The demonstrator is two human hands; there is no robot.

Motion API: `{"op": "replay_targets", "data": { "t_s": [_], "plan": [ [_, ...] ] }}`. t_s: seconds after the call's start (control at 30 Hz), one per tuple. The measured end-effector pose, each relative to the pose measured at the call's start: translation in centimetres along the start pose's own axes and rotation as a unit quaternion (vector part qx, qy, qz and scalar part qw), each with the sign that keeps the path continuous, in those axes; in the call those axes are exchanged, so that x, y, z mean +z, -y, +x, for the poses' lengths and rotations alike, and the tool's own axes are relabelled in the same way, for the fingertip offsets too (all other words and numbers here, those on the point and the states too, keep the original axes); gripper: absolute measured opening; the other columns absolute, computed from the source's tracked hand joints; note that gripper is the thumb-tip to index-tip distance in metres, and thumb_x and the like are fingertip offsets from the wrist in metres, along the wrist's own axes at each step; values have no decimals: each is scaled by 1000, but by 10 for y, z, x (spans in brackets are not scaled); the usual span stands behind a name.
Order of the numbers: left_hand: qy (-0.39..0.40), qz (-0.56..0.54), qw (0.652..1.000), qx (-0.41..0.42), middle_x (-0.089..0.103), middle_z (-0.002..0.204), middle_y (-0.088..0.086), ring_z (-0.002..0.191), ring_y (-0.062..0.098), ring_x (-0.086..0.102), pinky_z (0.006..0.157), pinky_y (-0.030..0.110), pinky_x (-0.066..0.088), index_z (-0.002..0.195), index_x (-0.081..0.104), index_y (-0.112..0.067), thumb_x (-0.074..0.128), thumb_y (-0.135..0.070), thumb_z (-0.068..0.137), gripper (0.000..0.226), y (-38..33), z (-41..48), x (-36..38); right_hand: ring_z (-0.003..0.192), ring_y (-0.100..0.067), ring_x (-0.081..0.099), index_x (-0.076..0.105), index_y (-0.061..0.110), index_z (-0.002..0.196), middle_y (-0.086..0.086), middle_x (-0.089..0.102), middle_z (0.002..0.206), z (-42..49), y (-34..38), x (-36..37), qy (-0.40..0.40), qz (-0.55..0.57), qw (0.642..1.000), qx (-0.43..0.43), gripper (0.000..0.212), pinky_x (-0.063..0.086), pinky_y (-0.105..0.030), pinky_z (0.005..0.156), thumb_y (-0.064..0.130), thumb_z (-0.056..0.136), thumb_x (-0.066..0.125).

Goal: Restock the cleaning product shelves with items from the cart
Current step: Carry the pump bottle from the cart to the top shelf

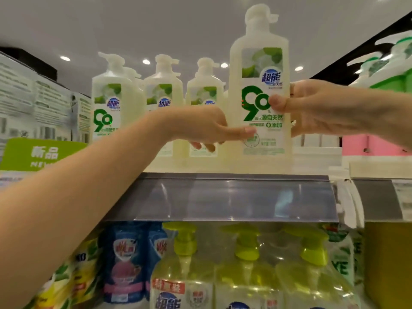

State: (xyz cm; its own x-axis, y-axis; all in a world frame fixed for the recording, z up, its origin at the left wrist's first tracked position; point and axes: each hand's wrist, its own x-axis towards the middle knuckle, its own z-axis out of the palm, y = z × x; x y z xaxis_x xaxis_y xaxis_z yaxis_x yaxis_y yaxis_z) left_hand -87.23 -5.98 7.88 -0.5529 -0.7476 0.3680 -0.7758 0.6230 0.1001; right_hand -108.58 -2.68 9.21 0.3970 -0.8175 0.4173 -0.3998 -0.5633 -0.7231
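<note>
While both hands held it, the white pump bottle [259, 63] stood upright at the front edge of the top shelf [223, 195], at three o'clock of the matching bottles [161, 94]. The left hand [207, 128] pinched its lower label from nine o'clock and the right hand [316, 110] gripped it from three o'clock, thumb on the label. Placing seemed nearly done; next it needed sliding back level with that row, then a gentle release.

- Right hand [323, 110]: fingers hidden behind the front bottle [259, 63]
- Left hand [200, 128] covers part of a rear bottle [204, 94]
- Yellow pump bottles [247, 284] cut off at bottom edge
</note>
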Motion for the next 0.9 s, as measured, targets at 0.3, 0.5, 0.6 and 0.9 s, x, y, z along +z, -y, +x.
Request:
{"op": "replay_targets", "data": {
  "t_s": [0.3,0.5,0.6,0.9],
  "plan": [
    [107,188,972,-88,59,123,2,109,24,59,97,40,50,125,58,-17,45,-37,99,35,19,7,9,108,-21,67,57,20,123,2,71,114,49,-24,-14,-28,-81,991,102,45,48,-56,97,26,78,59],
    [137,201,964,-106,57,125,1,108,19,56,91,28,45,130,53,-14,40,-32,102,36,14,6,8,114,-24,63,56,22,124,2,71,115,68,-37,-18,-34,-83,987,131,41,46,-57,99,24,83,58],
    [175,164,961,-136,57,103,-4,98,19,61,82,32,50,120,54,-16,44,-30,101,26,13,6,9,114,-23,62,55,24,120,1,70,116,75,-43,-18,-47,-72,987,140,30,49,-53,97,20,90,56],
    [162,150,967,-130,59,109,-3,99,18,60,75,27,48,122,56,-16,44,-29,101,27,18,10,9,107,-17,60,50,25,114,5,66,111,80,-61,-11,-81,-57,984,146,21,45,-49,102,18,95,55]
  ]
}}
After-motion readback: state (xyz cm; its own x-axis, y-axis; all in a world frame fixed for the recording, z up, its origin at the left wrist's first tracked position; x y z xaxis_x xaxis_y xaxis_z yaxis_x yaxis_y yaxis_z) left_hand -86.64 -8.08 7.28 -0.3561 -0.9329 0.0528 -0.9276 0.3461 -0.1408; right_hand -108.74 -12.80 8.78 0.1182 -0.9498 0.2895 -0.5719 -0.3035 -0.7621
